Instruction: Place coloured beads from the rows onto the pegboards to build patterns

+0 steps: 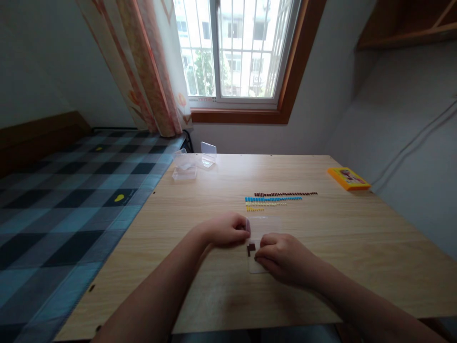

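A clear plastic board lies flat on the wooden table in front of me, with a few dark brown pieces set on it. My left hand is curled closed at the board's left edge, thumb and fingers pinching that edge. My right hand is closed in a pinch over the board's near part, its fingertips right beside the brown pieces; whatever it pinches is too small to make out. Beyond the board lie rows of small pieces: brown, blue, pale yellow and yellow.
Clear plastic boxes and an upright clear lid stand at the table's far left. A yellow box lies at the far right by the wall. A bed with a checked cover adjoins the table's left edge. A window is behind.
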The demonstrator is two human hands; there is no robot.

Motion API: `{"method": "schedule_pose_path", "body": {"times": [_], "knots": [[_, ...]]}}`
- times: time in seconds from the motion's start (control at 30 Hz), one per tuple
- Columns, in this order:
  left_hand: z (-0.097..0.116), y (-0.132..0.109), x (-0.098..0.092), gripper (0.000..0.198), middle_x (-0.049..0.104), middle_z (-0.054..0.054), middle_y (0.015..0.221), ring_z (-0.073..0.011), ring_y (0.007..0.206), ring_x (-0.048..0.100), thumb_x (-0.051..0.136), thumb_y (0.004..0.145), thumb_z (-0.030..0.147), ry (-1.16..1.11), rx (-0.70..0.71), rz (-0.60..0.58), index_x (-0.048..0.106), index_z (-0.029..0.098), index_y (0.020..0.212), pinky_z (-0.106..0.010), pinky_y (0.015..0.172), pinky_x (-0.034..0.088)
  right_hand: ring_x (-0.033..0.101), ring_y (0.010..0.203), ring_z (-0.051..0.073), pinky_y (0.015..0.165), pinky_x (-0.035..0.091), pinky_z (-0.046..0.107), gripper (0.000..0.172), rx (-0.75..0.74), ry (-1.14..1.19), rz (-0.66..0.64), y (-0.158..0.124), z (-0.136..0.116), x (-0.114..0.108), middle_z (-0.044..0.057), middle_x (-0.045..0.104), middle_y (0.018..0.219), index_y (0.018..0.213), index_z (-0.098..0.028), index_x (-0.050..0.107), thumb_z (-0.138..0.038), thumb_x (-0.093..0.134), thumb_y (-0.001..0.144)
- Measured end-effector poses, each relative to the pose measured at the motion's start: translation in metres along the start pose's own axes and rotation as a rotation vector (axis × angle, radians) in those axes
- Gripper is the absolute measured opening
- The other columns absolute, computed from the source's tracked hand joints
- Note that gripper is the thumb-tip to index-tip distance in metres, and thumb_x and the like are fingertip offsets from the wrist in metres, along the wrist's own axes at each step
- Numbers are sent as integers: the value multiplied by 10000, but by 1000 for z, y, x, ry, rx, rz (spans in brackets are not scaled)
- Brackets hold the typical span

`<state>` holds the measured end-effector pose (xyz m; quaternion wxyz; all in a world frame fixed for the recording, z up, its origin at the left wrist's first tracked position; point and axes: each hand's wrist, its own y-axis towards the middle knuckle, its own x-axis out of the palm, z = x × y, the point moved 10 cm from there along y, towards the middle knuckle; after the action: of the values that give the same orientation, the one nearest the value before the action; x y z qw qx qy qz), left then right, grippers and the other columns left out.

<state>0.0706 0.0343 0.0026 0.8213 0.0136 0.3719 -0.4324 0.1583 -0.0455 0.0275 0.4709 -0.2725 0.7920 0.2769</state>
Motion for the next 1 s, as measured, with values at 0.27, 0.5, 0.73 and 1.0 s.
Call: {"method": "schedule_pose_path", "body": {"times": [0.27, 0.5, 0.73, 1.0], "knots": [[-4, -1, 0, 432, 548, 15, 588, -148, 529, 512, 421, 966, 542, -230, -36, 59, 606, 180, 822, -266, 515, 383, 596, 724, 137, 688, 401, 267, 201, -17, 9, 10, 1, -2, -2, 11, 681, 832, 850, -220, 768, -162, 600, 943], [-2, -2, -37, 236, 631, 23, 799, -132, 652, 564, 661, 823, 271, -65, 74, 513, 644, 200, 1047, -251, 604, 423, 596, 741, 145, 698, 398, 271, 204, -18, -6, -11, 1, 0, 1, 18, 668, 832, 859, -211, 758, -168, 582, 955], [16, -1, -31, 147, 686, -17, 903, -158, 825, 633, 642, 817, 109, 199, 198, 557, 742, 216, 814, -271, 770, 492, 589, 713, 139, 676, 387, 268, 203, -4, -4, 5, 1, 1, -1, 17, 670, 819, 853, -208, 766, -157, 591, 944], [17, 4, -19, 325, 751, -34, 1035, -194, 920, 689, 565, 822, 110, 306, 161, 369, 821, 243, 972, -298, 857, 523, 617, 730, 148, 684, 408, 270, 201, -2, 10, 22, 0, 2, -2, 21, 684, 823, 862, -216, 776, -163, 600, 941]]}}
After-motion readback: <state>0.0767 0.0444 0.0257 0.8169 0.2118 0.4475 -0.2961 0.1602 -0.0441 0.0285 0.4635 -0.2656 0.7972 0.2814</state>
